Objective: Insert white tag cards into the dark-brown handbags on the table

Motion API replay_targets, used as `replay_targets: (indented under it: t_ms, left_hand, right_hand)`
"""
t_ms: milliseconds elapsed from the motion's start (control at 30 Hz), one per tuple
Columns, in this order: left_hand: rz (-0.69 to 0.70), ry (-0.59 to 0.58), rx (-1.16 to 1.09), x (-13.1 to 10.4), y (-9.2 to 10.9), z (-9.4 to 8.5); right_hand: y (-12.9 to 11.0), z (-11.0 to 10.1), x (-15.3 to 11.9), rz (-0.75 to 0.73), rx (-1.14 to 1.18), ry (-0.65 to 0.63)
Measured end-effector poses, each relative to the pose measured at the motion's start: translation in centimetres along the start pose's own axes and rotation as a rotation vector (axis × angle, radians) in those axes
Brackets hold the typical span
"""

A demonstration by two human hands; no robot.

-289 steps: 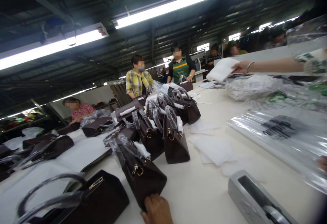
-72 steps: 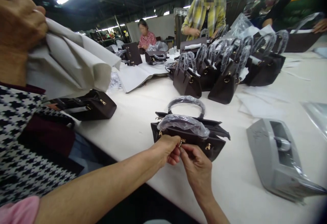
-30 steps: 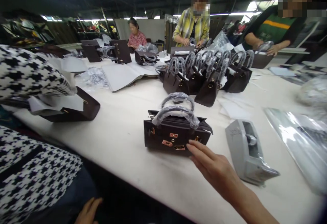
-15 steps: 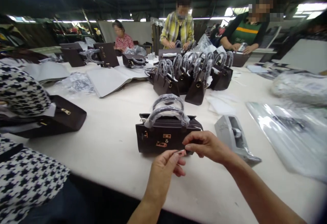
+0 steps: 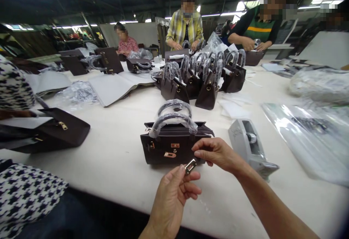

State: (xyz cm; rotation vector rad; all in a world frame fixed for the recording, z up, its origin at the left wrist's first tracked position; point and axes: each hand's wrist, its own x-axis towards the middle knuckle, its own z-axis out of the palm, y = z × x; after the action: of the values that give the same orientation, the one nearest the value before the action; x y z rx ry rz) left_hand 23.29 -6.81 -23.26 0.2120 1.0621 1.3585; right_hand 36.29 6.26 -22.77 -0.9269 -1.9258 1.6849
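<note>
A dark brown handbag stands upright on the white table, its two handles wrapped in clear plastic and gold-coloured metal fittings on its front. In front of its lower right side, my left hand pinches a small metal buckle piece with a rectangular opening between thumb and fingers. My right hand is just above and to the right of that piece, thumb and forefinger brought together before the bag's right side. Whatever is between those fingertips is too small to make out.
A grey tape dispenser stands right of the bag, beside clear plastic sheets. Several wrapped-handle bags stand behind. At left, a person in a houndstooth sleeve is by another brown bag. People work across the table.
The metal piece in my left hand has turned, and its rectangular opening now shows. My right fingertips have come slightly away from it. The view has shifted slightly.
</note>
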Motion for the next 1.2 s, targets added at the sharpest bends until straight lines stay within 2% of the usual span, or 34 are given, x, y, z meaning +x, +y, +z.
replay_targets:
  t_ms: [100, 200, 267, 333, 467, 567, 633, 800, 900, 1067, 1133, 1200]
  left_hand:
    - [0.094, 0.143, 0.153, 1.1, -0.7, -2.0]
    - [0.293, 0.294, 0.228, 3.0, -0.6, -3.8]
    - [0.357, 0.278, 0.213, 3.8, 0.0, -3.8]
    - [0.335, 0.239, 0.136, 4.0, 0.8, -3.2]
    - [0.272, 0.207, 0.033, 2.8, 2.0, -1.7]
    - [0.241, 0.216, 0.101, 2.1, 1.9, -1.7]
    - [0.245, 0.219, 0.153, 2.1, 1.7, -2.0]
    - [0.272, 0.235, 0.224, 2.1, 1.3, -2.2]
    - [0.274, 0.242, 0.211, 2.1, 1.2, -2.3]
    - [0.276, 0.254, 0.108, 3.0, 0.5, -3.7]
    - [0.268, 0.264, 0.112, 4.2, 0.4, -4.5]
    - [0.279, 0.282, 0.172, 5.4, 0.4, -5.1]
  right_hand:
    - [0.1, 0.3, -0.5, -0.044, -0.105, -0.015]
    - [0.1, 1.0, -1.0, -0.190, -0.308, 0.031]
    - [0.1, 1.6, -1.1, -0.270, -0.408, 0.085]
    - [0.3, 2.1, -1.2, -0.293, -0.424, 0.148]
    - [1.1, 3.1, -1.4, -0.273, -0.312, 0.280]
    - [1.3, 4.4, -1.7, -0.256, -0.210, 0.395]
    - [1.2, 5.6, -1.9, -0.189, -0.135, 0.429]
    - [0.7, 8.0, -1.4, 0.057, 0.193, 0.278]
    - [0.8, 8.8, -0.8, 0.076, 0.189, 0.245]
    - [1.9, 10.2, 0.0, -0.058, 0.037, 0.247]
    - [2.4, 10.3, 0.1, -0.203, -0.112, 0.247]
    - [2.5, 9.3, -0.2, -0.372, -0.299, 0.263]
